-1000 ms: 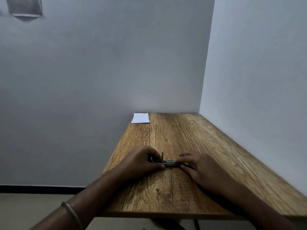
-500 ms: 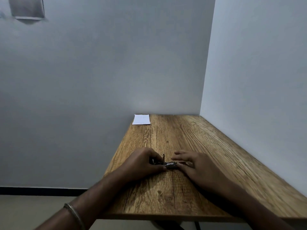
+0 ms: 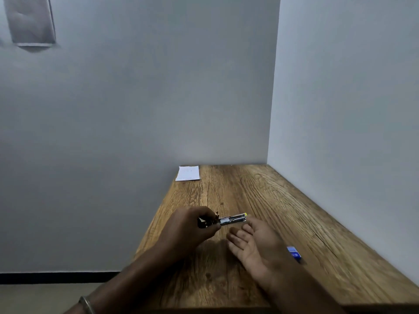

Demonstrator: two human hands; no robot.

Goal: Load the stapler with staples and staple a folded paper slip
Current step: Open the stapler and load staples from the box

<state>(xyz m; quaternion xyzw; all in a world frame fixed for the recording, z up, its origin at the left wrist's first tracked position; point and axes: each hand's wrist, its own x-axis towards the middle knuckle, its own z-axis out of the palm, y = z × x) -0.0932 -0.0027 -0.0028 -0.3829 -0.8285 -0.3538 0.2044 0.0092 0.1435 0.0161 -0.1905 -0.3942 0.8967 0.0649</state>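
Left hand point(image 3: 190, 225) pinches the near end of the stapler point(image 3: 226, 220), fingers curled round it, holding it just above the counter point(image 3: 272, 200) near the middle of the left half. Stapler is small and blurred; a metal channel with a yellow tip points right, dark rear part is mostly hidden under the left fingers. Can't tell whether staples sit in the channel. A thin pin or spring sticks up by the left fingertips, too small to make out.

Right hand point(image 3: 256, 243) is palm-up, fingers spread and relaxed, just below and right of the stapler's free end, not touching it as far as visible. Holds nothing that can be seen.

Small blue box point(image 3: 294, 252) lies on the counter just right of the right hand, partly hidden behind the wrist, label unreadable.

White paper slip point(image 3: 188, 173) lies flat at the far left corner of the counter, against the wall; faint marks, unreadable; folded or not, can't tell.

Metal bangle point(image 3: 87, 305) on the left wrist, cut off by the bottom edge. Both forearms cut off at the bottom.
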